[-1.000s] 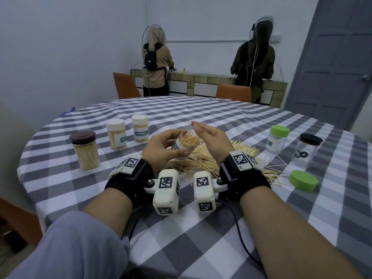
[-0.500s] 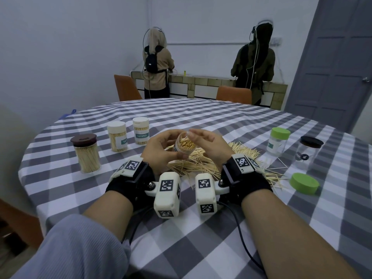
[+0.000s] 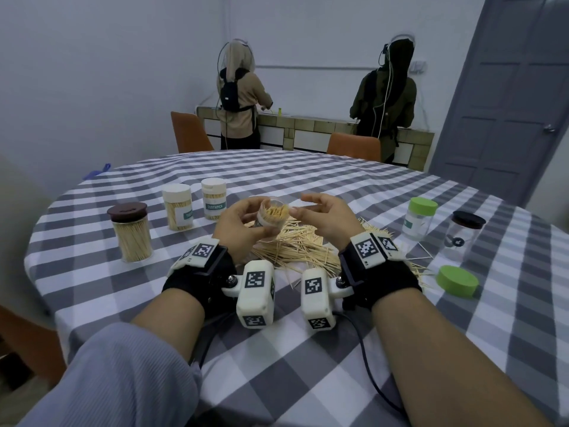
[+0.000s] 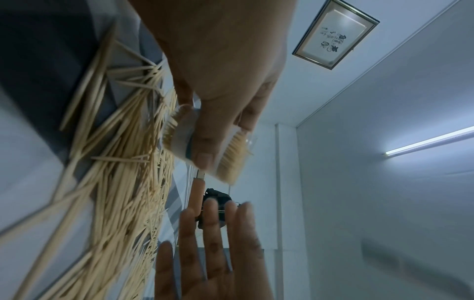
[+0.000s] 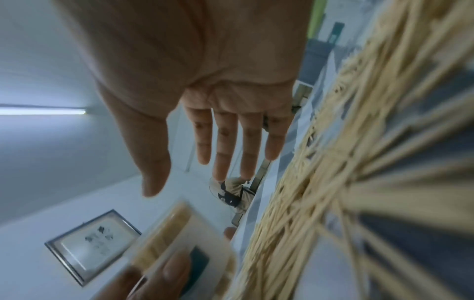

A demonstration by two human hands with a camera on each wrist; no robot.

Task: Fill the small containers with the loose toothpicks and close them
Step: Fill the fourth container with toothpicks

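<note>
My left hand (image 3: 243, 224) grips a small clear container (image 3: 271, 217) full of toothpicks, lidless and held a little above the table. In the left wrist view my thumb crosses the same container (image 4: 205, 146); it shows blurred at the bottom of the right wrist view (image 5: 177, 237). My right hand (image 3: 323, 215) hovers just right of the container's mouth with fingers straight and spread, holding nothing (image 5: 231, 142). A heap of loose toothpicks (image 3: 301, 246) lies on the checked tablecloth (image 3: 308, 359) under both hands. A loose green lid (image 3: 458, 280) lies at the right.
Three filled, capped containers stand at the left: a brown-lidded jar (image 3: 131, 231) and two white-lidded ones (image 3: 178, 206) (image 3: 214, 198). A green-lidded container (image 3: 420, 218) and a black-lidded jar (image 3: 465, 234) stand at the right. Two persons stand at a far counter.
My left hand has turned the container upright, its toothpicks now settled inside. My right hand has drawn back from the container's mouth and spread open.
</note>
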